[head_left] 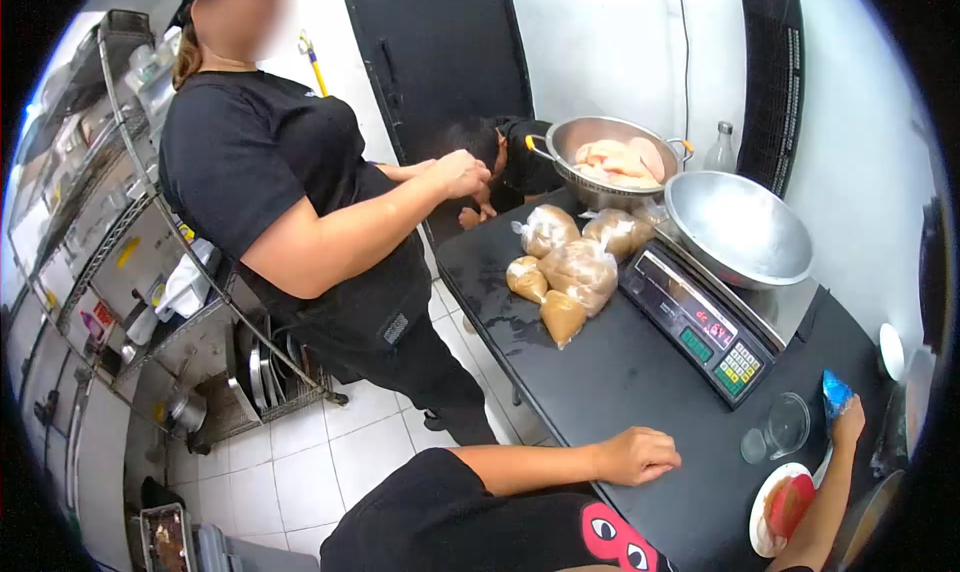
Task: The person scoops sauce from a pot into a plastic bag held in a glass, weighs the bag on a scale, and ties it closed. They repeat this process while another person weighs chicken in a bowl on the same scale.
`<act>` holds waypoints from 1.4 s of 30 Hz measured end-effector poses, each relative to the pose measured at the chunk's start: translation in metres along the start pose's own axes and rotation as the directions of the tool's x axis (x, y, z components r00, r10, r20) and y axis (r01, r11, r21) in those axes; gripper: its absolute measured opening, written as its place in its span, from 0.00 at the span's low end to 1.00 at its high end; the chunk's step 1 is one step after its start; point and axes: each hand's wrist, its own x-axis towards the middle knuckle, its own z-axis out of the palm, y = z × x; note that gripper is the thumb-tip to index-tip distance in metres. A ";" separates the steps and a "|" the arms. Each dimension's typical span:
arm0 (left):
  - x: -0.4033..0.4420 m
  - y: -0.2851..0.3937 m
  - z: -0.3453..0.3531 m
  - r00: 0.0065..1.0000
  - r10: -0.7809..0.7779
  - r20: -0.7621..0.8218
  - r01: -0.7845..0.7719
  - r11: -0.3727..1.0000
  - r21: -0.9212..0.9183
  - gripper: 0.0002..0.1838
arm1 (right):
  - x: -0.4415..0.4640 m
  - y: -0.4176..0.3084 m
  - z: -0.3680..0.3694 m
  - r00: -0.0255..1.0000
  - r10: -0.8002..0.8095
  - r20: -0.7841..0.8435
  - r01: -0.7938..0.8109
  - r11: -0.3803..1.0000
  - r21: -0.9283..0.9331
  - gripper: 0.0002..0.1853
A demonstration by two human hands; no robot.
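My left hand (638,456) rests on the black table (500,302) near its front edge, fingers curled in and nothing visible in them. At the right, my right hand (848,424) is closed on a blue packet (836,394). Beside that forearm lies a white plate (762,517) with something red (791,504) on it. A clear round container (788,427) stands between my hands, left of the packet. Beyond them is a digital scale (690,317) with a large metal bowl (740,227) on its platform. Several tied bags of brown powder (580,274) sit left of the scale.
A colander (600,132) of raw meat and a glass bottle (721,150) stand at the back. A person in black (270,152) stands left of the table, hands together; another person (520,157) crouches behind it. Wire shelves (150,192) line the left side.
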 end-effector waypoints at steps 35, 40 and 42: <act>0.006 0.007 0.002 0.996 -0.094 0.003 0.093 0.993 0.071 0.09 | -0.053 -0.091 -0.063 0.989 0.118 0.093 -0.077 0.931 -0.356 0.11; 0.005 0.005 0.002 0.999 -0.044 -0.009 0.044 0.996 0.078 0.08 | -0.035 -0.075 -0.080 0.989 0.108 -0.102 -0.131 0.958 -0.256 0.11; 0.004 0.005 0.004 0.999 -0.040 -0.020 0.041 0.996 0.074 0.08 | -0.024 -0.077 -0.098 0.985 0.174 -0.023 -0.173 0.942 -0.288 0.11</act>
